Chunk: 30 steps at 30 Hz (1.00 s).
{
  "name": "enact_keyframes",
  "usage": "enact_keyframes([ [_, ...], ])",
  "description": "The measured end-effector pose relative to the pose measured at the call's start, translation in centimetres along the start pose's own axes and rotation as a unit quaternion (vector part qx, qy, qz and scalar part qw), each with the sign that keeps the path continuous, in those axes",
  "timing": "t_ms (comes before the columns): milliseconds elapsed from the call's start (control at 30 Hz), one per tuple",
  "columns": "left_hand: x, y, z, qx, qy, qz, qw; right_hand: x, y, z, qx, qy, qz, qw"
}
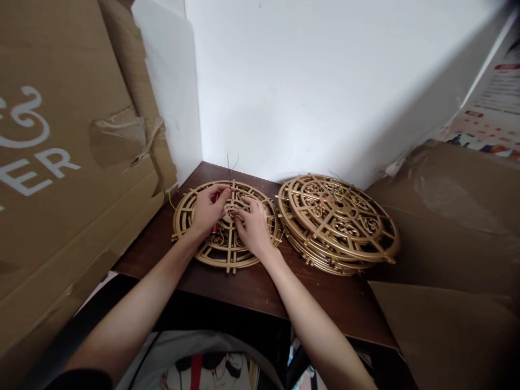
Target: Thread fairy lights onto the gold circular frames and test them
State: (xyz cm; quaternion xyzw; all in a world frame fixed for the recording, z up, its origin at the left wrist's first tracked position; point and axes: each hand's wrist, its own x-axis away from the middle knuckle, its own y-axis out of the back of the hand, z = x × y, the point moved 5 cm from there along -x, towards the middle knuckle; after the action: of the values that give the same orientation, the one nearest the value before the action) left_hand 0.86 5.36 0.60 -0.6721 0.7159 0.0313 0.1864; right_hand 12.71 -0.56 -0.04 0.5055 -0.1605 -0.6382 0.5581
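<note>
A round gold openwork panel [230,262] lies flat on the dark brown table [247,292]. Over its left half is my left hand [209,207], fingers pinched on a thin dark wire [229,170] that sticks up near the panel's centre. A red-handled tool [215,227], partly hidden, shows beneath and beside that hand. My right hand [252,225] rests over the panel's right half, thumb and index finger bent towards the centre and the other fingers apart; whether its fingertips hold anything is too small to tell.
Several similar gold panels [353,246] are stacked to the right, with thin yellow wires on top. A large cardboard box [81,151] stands at the left, and more cardboard [447,216] is at the right. A white wall [284,86] rises behind the table.
</note>
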Motion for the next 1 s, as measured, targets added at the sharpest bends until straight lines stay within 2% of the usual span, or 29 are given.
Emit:
enact_keyframes([
  [167,0.08,-0.07,-0.24,0.017,0.011,-0.009,1.0,0.18,-0.34,0.66,0.034,0.024,0.001,0.999],
  [367,0.1,-0.09,-0.24,0.019,0.019,-0.012,1.0,0.01,-0.67,-0.15,0.0,0.002,0.0,1.0],
  [667,0.01,0.04,-0.11,-0.003,0.008,-0.018,1.0,0.03,-0.91,0.34,0.012,0.002,0.041,0.999],
  [1000,-0.02,0.27,-0.29,0.03,0.038,-0.022,0.999,-0.35,-0.22,-0.14,-0.075,-0.014,-0.02,0.997],
])
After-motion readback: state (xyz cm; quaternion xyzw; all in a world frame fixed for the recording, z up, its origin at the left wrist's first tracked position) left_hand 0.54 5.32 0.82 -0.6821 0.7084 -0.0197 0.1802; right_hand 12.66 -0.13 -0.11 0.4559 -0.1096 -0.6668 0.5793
